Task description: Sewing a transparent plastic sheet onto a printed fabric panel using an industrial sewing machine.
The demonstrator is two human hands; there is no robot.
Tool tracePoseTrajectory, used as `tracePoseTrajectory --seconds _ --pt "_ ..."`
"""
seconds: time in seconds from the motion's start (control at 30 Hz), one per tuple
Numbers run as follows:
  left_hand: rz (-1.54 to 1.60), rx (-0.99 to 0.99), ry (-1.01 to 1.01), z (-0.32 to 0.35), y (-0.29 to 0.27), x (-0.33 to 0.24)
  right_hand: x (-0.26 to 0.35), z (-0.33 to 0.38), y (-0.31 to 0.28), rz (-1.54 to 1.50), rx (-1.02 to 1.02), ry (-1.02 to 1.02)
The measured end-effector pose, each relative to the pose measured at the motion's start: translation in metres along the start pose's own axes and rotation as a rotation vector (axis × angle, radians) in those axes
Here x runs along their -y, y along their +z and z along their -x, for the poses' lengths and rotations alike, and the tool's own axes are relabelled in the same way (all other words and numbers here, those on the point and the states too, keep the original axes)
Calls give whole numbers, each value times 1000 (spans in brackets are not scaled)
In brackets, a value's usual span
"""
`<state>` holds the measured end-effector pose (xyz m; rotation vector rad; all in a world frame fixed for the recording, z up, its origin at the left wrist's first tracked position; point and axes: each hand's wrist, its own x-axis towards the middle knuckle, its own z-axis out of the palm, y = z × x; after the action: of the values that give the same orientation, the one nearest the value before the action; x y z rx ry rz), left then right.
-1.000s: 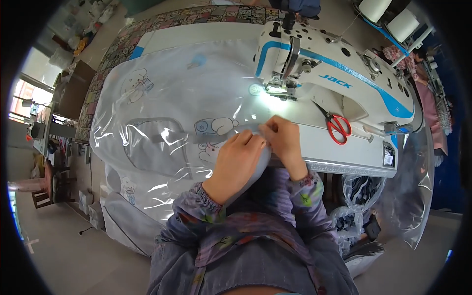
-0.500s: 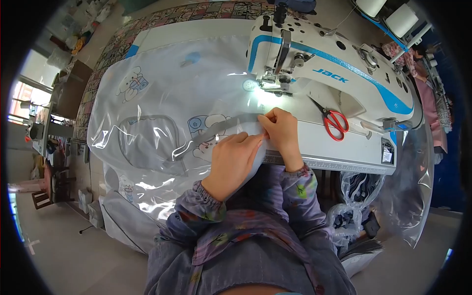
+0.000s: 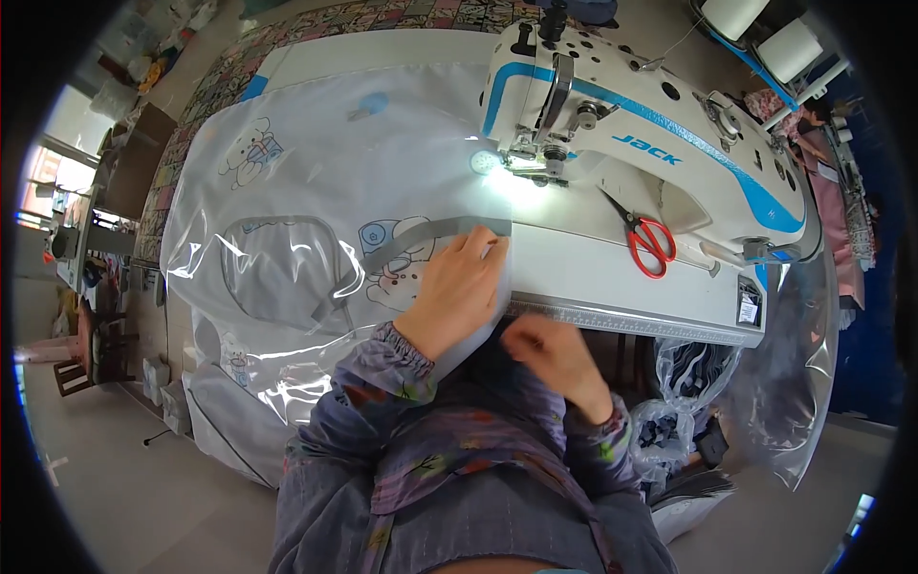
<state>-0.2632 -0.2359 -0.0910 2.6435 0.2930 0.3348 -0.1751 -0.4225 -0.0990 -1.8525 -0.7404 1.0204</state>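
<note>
A clear plastic sheet with cartoon animal prints (image 3: 287, 182) is spread over the sewing table, its right edge by the machine. Along its upper middle curves a grey binding strip (image 3: 435, 228). My left hand (image 3: 454, 287) is closed at the sheet's right edge, fingertips gripping it near the strip's end. Off the table's front edge, above my lap, my right hand (image 3: 555, 354) is curled and slightly blurred; what it holds, if anything, is hidden. The white and blue sewing machine (image 3: 650, 134) stands just beyond my hands, its lamp lit at the needle.
Red-handled scissors (image 3: 652, 247) lie on the table right of the needle. A metal ruler strip (image 3: 612, 319) runs along the front edge. Thread cones (image 3: 789, 43) stand at the far right. Below hangs a clear bag of dark scraps (image 3: 698, 373).
My right hand has let go of the sheet's edge and moved down toward my lap. My left hand has shifted slightly up and stays on the edge.
</note>
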Motion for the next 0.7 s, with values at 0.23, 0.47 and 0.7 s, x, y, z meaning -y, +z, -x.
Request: tracePoseTrajectory --seconds 0.23,0.47,0.7 --pt "-21 11 9 0 9 0 -61 -8 69 -286 301 -369" --pt "-121 49 -30 -4 14 -3 -47 20 86 -503 286 -226" --pt "-172 32 7 -26 18 9 -30 1 79 -675 229 -189"
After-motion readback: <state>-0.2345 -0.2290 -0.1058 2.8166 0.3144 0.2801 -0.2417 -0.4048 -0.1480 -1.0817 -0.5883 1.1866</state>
